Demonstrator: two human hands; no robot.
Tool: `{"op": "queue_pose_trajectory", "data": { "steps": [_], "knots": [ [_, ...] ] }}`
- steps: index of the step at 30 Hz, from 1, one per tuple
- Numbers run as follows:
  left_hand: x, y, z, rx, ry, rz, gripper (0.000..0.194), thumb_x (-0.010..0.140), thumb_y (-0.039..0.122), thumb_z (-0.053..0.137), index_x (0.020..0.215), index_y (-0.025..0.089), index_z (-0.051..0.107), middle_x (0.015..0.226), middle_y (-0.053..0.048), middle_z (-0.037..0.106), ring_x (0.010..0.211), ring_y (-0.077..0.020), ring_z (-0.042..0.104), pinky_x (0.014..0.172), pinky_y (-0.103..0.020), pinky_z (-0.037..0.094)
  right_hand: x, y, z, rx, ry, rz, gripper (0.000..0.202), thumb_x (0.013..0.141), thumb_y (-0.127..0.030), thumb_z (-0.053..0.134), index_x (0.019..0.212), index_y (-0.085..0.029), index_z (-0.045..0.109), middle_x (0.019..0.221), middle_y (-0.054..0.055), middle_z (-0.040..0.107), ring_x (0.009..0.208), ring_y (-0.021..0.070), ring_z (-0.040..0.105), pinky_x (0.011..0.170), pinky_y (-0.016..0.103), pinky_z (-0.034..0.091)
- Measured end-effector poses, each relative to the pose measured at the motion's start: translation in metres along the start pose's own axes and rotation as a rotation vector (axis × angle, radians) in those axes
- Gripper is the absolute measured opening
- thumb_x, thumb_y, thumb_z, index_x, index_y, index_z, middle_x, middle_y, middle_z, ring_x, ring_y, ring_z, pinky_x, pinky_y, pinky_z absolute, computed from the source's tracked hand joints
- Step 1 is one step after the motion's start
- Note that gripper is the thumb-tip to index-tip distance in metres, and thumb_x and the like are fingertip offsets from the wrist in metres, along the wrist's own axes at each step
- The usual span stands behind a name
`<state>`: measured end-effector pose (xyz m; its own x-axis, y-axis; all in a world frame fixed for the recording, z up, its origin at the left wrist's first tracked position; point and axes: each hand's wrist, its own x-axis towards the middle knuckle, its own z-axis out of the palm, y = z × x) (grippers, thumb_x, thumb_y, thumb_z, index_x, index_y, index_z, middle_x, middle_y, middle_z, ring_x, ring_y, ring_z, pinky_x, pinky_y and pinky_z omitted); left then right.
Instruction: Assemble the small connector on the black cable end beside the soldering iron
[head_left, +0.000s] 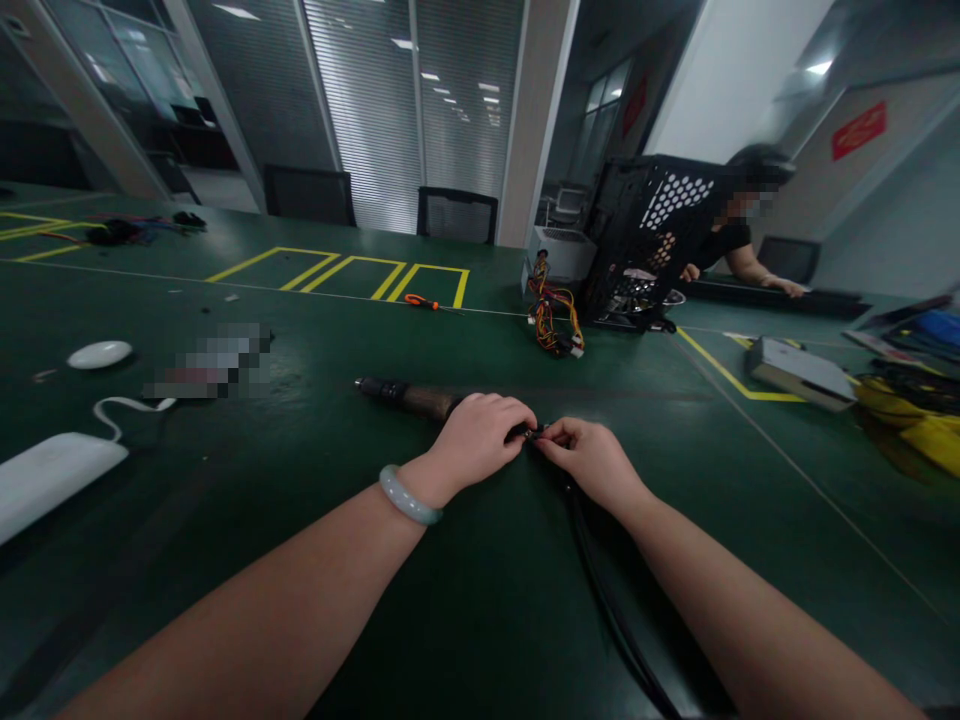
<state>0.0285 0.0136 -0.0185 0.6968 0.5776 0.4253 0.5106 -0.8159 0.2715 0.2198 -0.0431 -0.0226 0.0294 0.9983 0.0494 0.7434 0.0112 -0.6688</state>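
Note:
An in-line power screwdriver (426, 401) lies on the green table, its narrow black tip pointing left. My left hand (486, 436), with a pale bangle at the wrist, is closed around its rear end. Close beside it, my right hand (589, 458) pinches the end of a black cord (600, 590) against the back of the screwdriver. The fingertips of both hands nearly meet there, and I cannot tell whether cord and screwdriver are joined. From my right hand the cord runs down toward the table's near edge.
Beyond the hands lie an orange screwdriver (421, 301) and a power supply (559, 258) with bundled wires (555, 318). A black computer case (637, 235) stands at right, a person (739, 240) behind it. A metal box (799, 373) is far right; a white device (60, 478) and mouse (100, 354) are left.

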Motion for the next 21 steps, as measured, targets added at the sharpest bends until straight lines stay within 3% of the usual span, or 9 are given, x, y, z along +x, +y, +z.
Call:
{"op": "queue_pose_trajectory", "data": {
  "steps": [4,8,12,21],
  "knots": [
    [-0.0007,0.0007,-0.0013,0.001,-0.001,-0.017,0.014,0.084,0.028,0.062,0.097,0.022,0.062,0.103,-0.002,0.066,0.096,-0.0219,0.059,0.086,-0.039,0.042,-0.0006,-0.0009,-0.0003,0.024,-0.009,0.013,0.018,0.080,-0.037,0.061,0.082,-0.022,0.070,0.076,0.000,0.071,0.063,0.0144,0.062,0.056,0.023,0.040],
    [-0.0004,0.0007,-0.0011,0.004,-0.010,-0.001,0.008,0.086,0.023,0.059,0.092,0.022,0.062,0.104,-0.001,0.066,0.097,-0.0215,0.059,0.088,-0.039,0.041,-0.0007,0.0004,-0.0003,0.030,-0.011,0.012,0.017,0.080,-0.036,0.061,0.082,-0.022,0.070,0.076,0.000,0.072,0.063,0.0143,0.063,0.056,0.023,0.041],
    [0.0001,0.0008,-0.0006,0.014,-0.006,-0.009,0.015,0.084,0.019,0.060,0.099,0.023,0.061,0.103,-0.001,0.066,0.096,-0.0208,0.059,0.086,-0.038,0.042,0.0001,0.0013,-0.0004,0.007,-0.005,-0.006,0.016,0.080,-0.035,0.062,0.082,-0.022,0.070,0.076,0.000,0.072,0.064,0.0145,0.063,0.058,0.023,0.041],
    [-0.0005,-0.0002,-0.0015,0.011,0.011,-0.006,0.010,0.085,0.025,0.061,0.093,0.020,0.061,0.098,-0.003,0.066,0.093,-0.0222,0.060,0.085,-0.040,0.043,-0.0009,-0.0013,-0.0011,0.019,0.007,-0.005,0.018,0.079,-0.037,0.062,0.081,-0.021,0.071,0.076,0.001,0.072,0.064,0.0148,0.063,0.056,0.023,0.041]
  ]
}}
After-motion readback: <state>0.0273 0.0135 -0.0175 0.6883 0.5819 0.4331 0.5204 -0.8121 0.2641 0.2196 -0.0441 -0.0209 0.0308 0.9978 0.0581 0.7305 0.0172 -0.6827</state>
